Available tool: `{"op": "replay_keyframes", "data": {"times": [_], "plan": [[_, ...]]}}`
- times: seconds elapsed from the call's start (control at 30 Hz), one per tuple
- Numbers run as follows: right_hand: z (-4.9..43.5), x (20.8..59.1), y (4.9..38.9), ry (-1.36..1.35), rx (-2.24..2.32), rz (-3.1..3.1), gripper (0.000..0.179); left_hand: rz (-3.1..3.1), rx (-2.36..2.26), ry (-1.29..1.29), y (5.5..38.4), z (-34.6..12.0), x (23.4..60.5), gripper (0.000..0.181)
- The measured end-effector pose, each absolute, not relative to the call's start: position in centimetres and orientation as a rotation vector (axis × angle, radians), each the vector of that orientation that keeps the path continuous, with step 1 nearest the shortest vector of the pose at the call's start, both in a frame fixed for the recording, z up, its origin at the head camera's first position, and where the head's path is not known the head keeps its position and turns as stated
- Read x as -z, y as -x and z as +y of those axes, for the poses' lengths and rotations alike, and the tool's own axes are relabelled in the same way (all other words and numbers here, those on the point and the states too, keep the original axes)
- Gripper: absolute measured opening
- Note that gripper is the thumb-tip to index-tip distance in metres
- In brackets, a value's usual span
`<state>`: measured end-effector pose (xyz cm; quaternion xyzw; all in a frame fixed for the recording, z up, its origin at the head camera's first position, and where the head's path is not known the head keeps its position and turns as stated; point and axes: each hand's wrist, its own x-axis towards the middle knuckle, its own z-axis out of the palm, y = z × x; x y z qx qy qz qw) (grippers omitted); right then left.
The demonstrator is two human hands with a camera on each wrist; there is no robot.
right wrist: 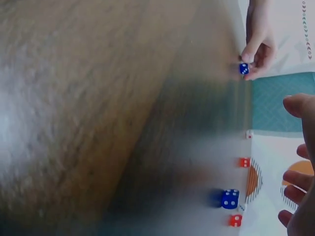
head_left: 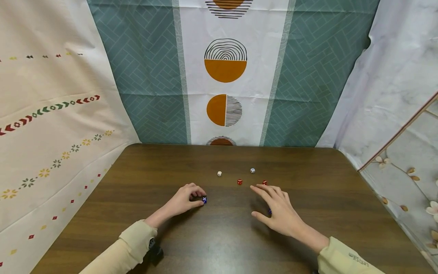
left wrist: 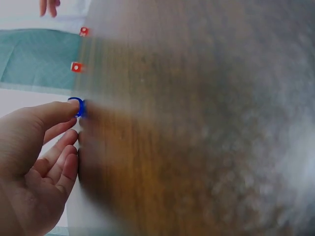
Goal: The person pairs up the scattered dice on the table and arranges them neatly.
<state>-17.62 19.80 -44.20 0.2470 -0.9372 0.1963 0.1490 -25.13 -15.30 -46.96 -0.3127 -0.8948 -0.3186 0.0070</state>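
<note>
My left hand pinches a blue die with white pips between thumb and fingertips, low at the tabletop. In the left wrist view the thumb covers part of this die, and the other fingers curl loosely below. Fingers spread, my right hand hovers over the table and holds nothing. A second blue die rests on the table near it, mostly hidden behind the hand in the head view. Beyond the right fingertips lies one red die, with another red die to its left.
Farther back on the brown wooden table sit two white dice, a left white die and a right white die. A patterned cloth hangs behind the far edge, and light cloths flank both sides.
</note>
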Motion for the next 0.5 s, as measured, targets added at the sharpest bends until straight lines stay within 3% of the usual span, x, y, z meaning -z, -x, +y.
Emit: {"op": "replay_keyframes", "data": {"times": [0.5], "plan": [[18.87, 44.58, 17.19, -0.734, -0.577, -2.665, 0.066, -2.785, 1.056, 0.942, 25.07, -14.99, 47.10, 0.011]]}}
